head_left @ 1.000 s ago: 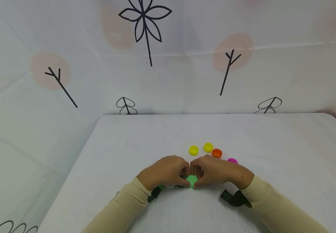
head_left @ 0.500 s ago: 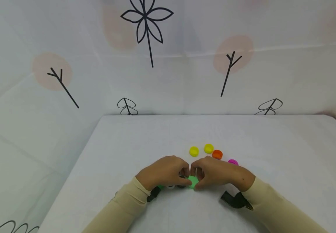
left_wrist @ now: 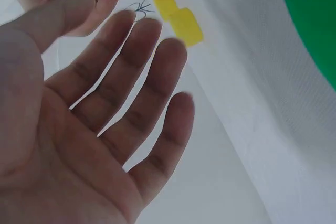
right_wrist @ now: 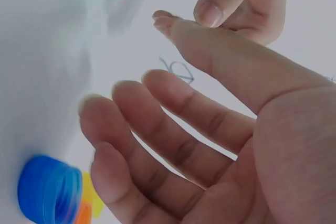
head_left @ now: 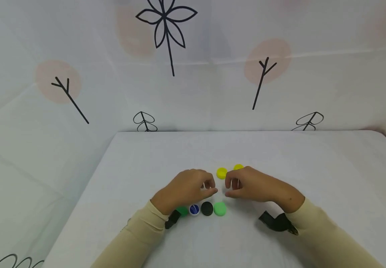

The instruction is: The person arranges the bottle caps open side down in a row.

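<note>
A smooth, round light green cap [head_left: 220,209] sits in a row well in from the far edge of the white tabletop [head_left: 152,160], beside a black cap [head_left: 207,209], then a white cap [head_left: 194,210] whose blue face is too small to read. The left hand [head_left: 187,188] and right hand [head_left: 258,185] hover, fingertips facing but apart, fingers loosely bent, both holding nothing. Yellow caps [head_left: 221,173] lie nearer that edge.

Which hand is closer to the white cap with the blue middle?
Left. The left hand is just beyond the white cap; the right hand is farther away, off to the cap's right.
</note>
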Available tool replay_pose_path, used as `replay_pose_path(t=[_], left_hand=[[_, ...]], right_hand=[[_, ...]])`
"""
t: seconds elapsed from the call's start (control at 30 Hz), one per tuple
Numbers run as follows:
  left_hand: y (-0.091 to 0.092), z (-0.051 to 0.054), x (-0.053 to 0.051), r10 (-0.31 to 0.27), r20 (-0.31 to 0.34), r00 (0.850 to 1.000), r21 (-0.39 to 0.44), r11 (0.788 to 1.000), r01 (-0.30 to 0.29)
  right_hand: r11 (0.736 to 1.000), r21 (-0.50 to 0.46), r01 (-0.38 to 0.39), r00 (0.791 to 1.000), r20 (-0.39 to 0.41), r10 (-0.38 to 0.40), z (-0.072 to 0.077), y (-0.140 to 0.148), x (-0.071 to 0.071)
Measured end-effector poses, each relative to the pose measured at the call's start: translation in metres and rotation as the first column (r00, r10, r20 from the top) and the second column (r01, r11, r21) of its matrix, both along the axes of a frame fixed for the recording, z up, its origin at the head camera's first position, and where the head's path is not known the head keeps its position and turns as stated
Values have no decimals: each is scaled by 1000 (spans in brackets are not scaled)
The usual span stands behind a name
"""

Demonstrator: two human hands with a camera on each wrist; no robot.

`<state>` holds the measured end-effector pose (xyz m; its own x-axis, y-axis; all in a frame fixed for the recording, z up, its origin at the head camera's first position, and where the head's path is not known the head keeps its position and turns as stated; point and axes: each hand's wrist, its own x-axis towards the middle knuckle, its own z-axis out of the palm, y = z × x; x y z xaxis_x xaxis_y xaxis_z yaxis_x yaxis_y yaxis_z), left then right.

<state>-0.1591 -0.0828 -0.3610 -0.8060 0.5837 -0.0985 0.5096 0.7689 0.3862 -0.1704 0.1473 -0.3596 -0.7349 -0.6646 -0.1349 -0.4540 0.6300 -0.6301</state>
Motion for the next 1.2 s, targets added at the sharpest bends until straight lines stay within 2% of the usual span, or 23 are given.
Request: replay_pose_path(t=[0.27, 0.47, 0.6, 0.77, 0.9, 1.2], left_hand=[[0, 4, -1, 74, -71, 995, 8, 997, -73], [-4, 5, -4, 119, -121, 985, 55, 992, -113], [-6, 4, -8, 130, -108, 986, 62, 990, -123], [-6, 3, -13, 124, -56, 991, 39, 992, -122], [-6, 0, -16, 114, -12, 993, 8, 993, -114], [-2, -1, -15, 93, 4, 996, -39, 995, -93]], right_hand=[[993, -29, 112, 990, -79, -114, -2, 2, -8], [974, -15, 226, 960, -165, -225, -14, -5, -15], [965, -2, 262, 944, -208, -257, -21, -7, -15], [966, 26, 259, 952, -175, -251, -25, -11, -13], [974, 64, 217, 964, -170, -204, -29, -12, -14], [988, 45, 150, 965, -226, -137, -28, -13, -11]])
